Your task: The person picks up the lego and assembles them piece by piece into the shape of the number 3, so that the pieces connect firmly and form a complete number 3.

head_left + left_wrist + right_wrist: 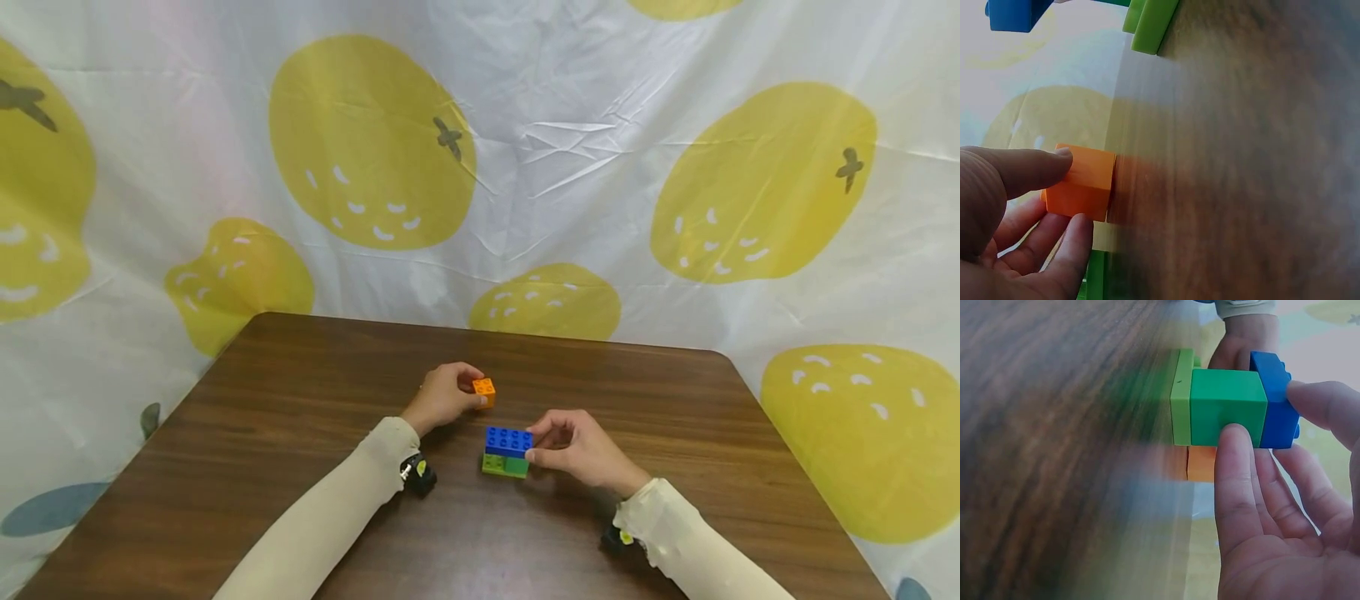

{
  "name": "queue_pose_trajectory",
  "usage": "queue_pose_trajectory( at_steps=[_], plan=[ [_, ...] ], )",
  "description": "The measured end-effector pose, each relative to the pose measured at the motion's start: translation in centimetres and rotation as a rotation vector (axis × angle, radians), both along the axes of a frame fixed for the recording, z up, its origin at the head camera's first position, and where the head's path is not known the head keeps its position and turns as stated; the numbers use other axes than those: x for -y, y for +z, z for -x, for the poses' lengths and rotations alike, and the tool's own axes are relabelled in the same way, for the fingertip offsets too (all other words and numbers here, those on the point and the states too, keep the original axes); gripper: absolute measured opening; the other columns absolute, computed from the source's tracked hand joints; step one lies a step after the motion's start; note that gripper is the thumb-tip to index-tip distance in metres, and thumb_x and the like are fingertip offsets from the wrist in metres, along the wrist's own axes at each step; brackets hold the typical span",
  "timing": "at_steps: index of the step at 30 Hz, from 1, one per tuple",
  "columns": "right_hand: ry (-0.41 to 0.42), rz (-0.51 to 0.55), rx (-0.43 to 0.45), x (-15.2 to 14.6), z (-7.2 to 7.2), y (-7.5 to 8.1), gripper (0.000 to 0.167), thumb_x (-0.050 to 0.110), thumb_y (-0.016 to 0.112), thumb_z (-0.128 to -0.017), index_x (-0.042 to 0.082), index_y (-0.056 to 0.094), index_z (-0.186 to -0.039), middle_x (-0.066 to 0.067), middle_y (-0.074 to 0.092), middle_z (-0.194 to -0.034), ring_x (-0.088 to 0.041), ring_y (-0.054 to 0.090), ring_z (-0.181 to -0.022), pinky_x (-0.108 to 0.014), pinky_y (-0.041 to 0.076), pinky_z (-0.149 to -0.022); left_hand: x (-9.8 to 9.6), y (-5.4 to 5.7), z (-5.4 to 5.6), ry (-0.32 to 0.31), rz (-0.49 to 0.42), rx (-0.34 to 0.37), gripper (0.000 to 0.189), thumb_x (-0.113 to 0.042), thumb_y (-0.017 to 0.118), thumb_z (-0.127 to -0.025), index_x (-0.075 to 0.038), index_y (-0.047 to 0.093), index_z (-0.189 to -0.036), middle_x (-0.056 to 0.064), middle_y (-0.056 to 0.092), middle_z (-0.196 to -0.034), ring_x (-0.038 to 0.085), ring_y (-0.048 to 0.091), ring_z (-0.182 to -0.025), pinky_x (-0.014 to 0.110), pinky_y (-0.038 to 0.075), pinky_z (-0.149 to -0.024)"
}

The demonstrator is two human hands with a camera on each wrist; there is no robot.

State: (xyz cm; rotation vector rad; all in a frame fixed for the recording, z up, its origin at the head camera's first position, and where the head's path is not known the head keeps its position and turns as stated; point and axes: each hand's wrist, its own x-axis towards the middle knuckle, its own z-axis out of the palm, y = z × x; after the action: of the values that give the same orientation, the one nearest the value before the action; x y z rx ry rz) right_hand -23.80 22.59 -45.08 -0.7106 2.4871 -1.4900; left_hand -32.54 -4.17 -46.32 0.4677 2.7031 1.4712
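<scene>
Brown wooden table (300,400), mid-surface: brick stack (507,452), blue on green on a lime plate. Right hand (577,450) pinches its right end, thumb on green, finger on blue. Left hand (442,396) pinches small orange brick (484,390) just behind the stack, apart from it.

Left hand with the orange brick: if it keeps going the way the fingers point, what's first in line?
Probably nothing: the left hand pinches the orange brick pointing across bare table, passing behind the blue brick; depth unclear.

Orange brick (484,389), blue brick (508,439) on green (516,467), brown table (300,400).
</scene>
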Motion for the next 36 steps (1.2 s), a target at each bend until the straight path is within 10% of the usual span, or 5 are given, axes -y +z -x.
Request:
queue_pose_trajectory(
  at_steps=[36],
  plan=[
    [-0.017,-0.015,0.015,0.1,-0.1,-0.3,0.022,0.020,0.084,-0.091,0.010,0.075,-0.108,-0.008,0.079,-0.099,-0.022,0.075,-0.086,-0.030,0.060,-0.076,0.7,1.4,-1.8,-0.042,-0.085,0.020,0.035,-0.023,0.087,-0.089,-0.017,0.075,-0.121,0.003,0.076,-0.112,0.018,0.069,-0.099,0.034,0.062,-0.088]
  ],
)
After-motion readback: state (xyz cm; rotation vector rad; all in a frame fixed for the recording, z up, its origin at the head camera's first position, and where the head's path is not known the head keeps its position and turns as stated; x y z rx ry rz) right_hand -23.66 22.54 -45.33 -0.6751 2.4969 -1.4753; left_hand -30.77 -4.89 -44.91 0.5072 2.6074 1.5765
